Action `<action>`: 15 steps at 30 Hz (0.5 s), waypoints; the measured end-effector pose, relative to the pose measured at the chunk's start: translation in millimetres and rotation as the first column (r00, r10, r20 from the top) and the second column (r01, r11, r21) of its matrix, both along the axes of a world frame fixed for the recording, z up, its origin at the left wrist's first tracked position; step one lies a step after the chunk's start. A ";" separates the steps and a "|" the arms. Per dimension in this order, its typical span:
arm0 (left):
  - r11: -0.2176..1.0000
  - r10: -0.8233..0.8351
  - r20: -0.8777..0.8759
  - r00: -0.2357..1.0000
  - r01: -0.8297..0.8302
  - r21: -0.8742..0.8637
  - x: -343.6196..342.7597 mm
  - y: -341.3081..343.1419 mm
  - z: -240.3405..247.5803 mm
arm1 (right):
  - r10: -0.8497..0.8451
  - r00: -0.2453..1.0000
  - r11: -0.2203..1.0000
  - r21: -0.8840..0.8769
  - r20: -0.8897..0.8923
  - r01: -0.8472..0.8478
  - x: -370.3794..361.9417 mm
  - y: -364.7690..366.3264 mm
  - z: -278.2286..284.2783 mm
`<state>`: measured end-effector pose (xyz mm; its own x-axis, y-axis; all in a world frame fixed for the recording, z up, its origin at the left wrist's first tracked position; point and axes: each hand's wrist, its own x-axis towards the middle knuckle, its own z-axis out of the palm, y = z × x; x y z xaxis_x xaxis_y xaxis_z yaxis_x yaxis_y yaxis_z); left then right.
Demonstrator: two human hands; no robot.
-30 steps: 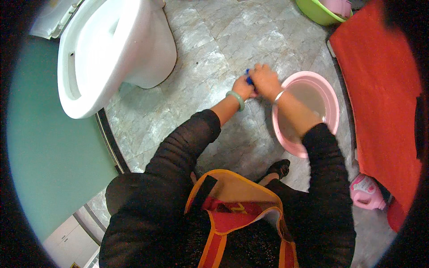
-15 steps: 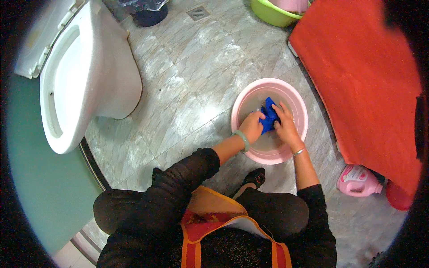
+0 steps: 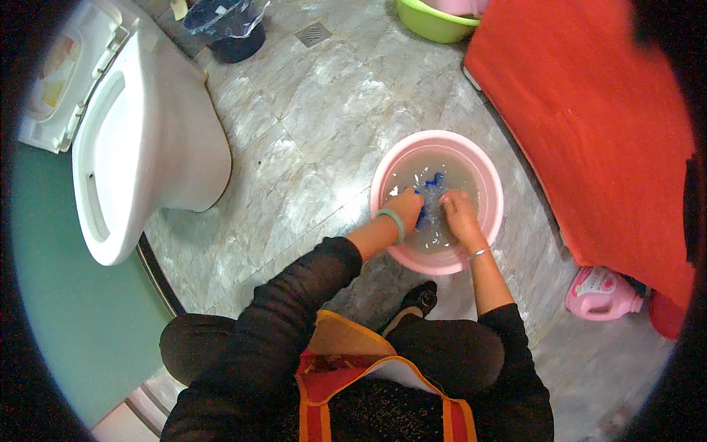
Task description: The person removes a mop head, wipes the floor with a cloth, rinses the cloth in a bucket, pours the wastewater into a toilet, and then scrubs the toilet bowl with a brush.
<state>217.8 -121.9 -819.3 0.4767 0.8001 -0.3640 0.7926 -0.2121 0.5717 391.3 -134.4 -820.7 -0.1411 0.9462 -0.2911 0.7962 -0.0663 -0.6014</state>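
A pink basin of cloudy grey water stands on the floor in front of me. The blue cloth lies mostly under the water, and only small blue patches show. My left hand, with a pale green bangle at its wrist, is closed on the cloth at the basin's left side; blue shows beside its fingers. Across from it, my right hand, wearing a silver bracelet, has curled fingers at the water. Whatever they may grip cannot be made out.
A white toilet stands at left, with a dark lined bin behind it. A red cover drapes something long at right, near a pink detergent bottle. A green basin and floor drain lie farther off.
The blue cloth, bunched between both hands above the water before, has sunk mostly beneath it. My hands have moved lower and apart, and the water is now splashed and rippled.
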 end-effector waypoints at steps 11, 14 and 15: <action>0.820 -0.265 0.444 0.856 -0.042 0.571 34.0 34.4 100.5 | -0.188 0.920 0.948 0.182 -0.345 0.262 -1.2 -7.0 76.1; 0.952 -0.186 0.546 0.817 0.013 0.305 32.2 38.5 126.8 | -0.294 0.874 0.922 0.127 -0.386 0.366 14.0 -7.5 102.9; 0.976 -0.142 0.589 0.796 0.014 0.216 33.7 39.9 129.7 | -0.266 0.874 0.921 0.162 -0.406 0.355 18.7 -6.9 103.0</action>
<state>251.4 -82.0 -689.7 0.6109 0.7732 0.1699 0.2819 -0.4130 0.8660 410.0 -141.2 -717.8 0.1161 0.9919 -0.0516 0.4732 -0.1009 -0.8752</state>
